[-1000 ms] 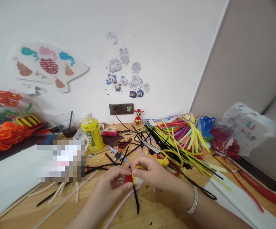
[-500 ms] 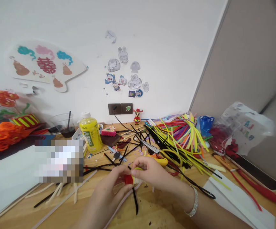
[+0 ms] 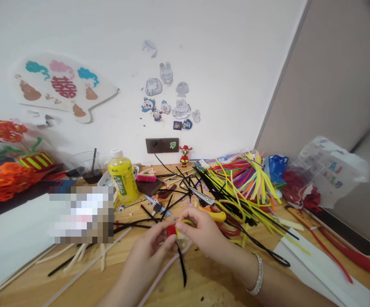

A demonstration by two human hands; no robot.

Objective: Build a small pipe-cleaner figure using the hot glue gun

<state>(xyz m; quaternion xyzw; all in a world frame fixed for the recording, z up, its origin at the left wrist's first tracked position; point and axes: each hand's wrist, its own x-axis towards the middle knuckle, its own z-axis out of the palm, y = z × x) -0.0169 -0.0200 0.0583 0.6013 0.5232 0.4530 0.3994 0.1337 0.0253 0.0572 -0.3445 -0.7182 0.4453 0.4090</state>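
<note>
My left hand (image 3: 154,247) pinches a small red, yellow and cream figure (image 3: 171,231) that looks made of pipe cleaners. My right hand (image 3: 197,228), with a sparkling bracelet at its wrist, is closed on the figure's yellow upper right part. Both sets of fingertips nearly meet and hide much of the piece. From beneath it a black pipe cleaner (image 3: 181,264) hangs down towards the table. Just beyond my hands lie scissors (image 3: 215,209) with yellow handles, blades apart, among loose black pipe cleaners (image 3: 148,213).
A bundle of coloured pipe cleaners (image 3: 245,175) spreads at the back right. A yellow drink bottle (image 3: 123,177) and a plastic cup (image 3: 88,168) stand at the left. A small red-hatted figure (image 3: 185,156) stands by the wall. White paper (image 3: 322,273) lies at the right.
The red part of the figure has turned slightly and shifted a little to the right between my fingers. My left thumb has moved up onto it. Both hands keep their hold.
</note>
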